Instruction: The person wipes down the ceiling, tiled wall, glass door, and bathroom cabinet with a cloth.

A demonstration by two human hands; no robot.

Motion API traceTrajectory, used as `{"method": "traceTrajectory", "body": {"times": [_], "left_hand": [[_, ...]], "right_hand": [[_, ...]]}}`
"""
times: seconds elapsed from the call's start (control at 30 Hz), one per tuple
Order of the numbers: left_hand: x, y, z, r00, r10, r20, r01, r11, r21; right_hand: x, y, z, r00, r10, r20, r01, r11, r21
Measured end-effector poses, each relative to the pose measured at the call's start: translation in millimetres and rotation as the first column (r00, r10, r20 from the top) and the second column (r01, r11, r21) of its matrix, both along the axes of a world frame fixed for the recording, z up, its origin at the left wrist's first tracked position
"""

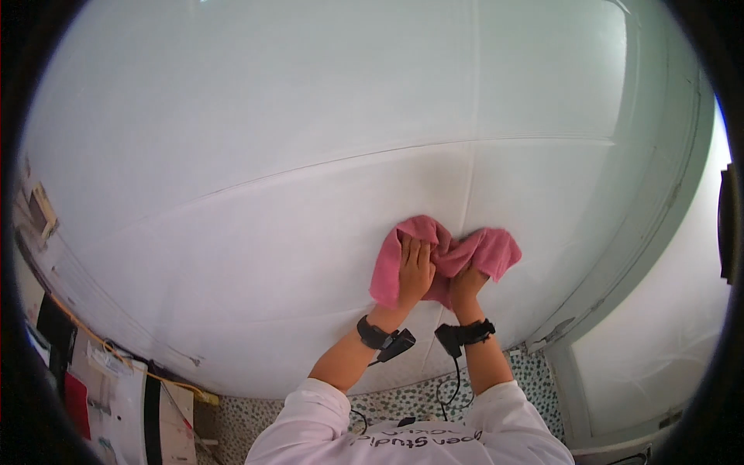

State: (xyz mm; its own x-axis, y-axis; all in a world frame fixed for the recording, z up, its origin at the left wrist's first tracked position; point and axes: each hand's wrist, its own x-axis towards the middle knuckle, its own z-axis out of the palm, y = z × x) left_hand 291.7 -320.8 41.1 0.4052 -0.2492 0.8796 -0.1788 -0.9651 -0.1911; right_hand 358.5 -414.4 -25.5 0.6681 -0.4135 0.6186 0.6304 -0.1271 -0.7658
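The pink cloth [446, 256] is bunched against the white wall [271, 194], just below the horizontal seam between panels and right at the vertical seam, toward the wall's right side near the grey-green frame [643, 232]. I have both hands on it. My left hand [416, 271] lies flat with fingers spread, pressing the cloth's left half to the surface; my right hand [467, 283] is closed around a gathered fold in the lower middle, fingers curled into the fabric. Each wrist carries a black band with a cable [446, 391] hanging from it.

I judge this to be mid-wipe on the lower panel, with the cloth crumpled rather than laid out. The next stroke would call for even pressure from the flat hand while the gripping hand keeps the bunched part from slipping, and care near the frame edge.

Hard to read: I cannot tell whether the wall under the cloth is wet or marked, since glare washes the panels out. The speckled floor [527, 372] shows only in a strip, and the papers and boards [116, 395] at the lower left are bent by the lens and cut off.
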Motion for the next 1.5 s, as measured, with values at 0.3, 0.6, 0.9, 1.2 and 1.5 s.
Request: {"method": "traceTrajectory", "body": {"times": [0.3, 0.6, 0.9, 1.2, 1.5], "left_hand": [[-48, 67, -26, 0.959, 0.279, 0.056, -0.272, 0.957, -0.105], [-191, 237, 26, 0.813, 0.499, 0.301, -0.429, 0.862, -0.270], [-291, 380, 29, 0.855, 0.414, 0.313, -0.194, 0.814, -0.548], [-308, 425, -74, 0.799, 0.156, 0.581, 0.495, 0.379, -0.782], [-278, 356, -41, 0.916, 0.173, 0.361, 0.220, 0.534, -0.816]], "right_hand": [[-54, 32, 22, 0.931, 0.274, 0.239, -0.176, 0.915, -0.363], [-194, 184, 114, 0.819, 0.452, 0.353, -0.188, 0.794, -0.578], [-272, 346, 123, 0.614, 0.678, 0.404, -0.303, 0.675, -0.672], [-305, 383, 85, 0.471, 0.845, 0.252, -0.426, 0.468, -0.774], [-280, 350, 87, 0.537, 0.787, 0.303, -0.377, 0.545, -0.749]]}}
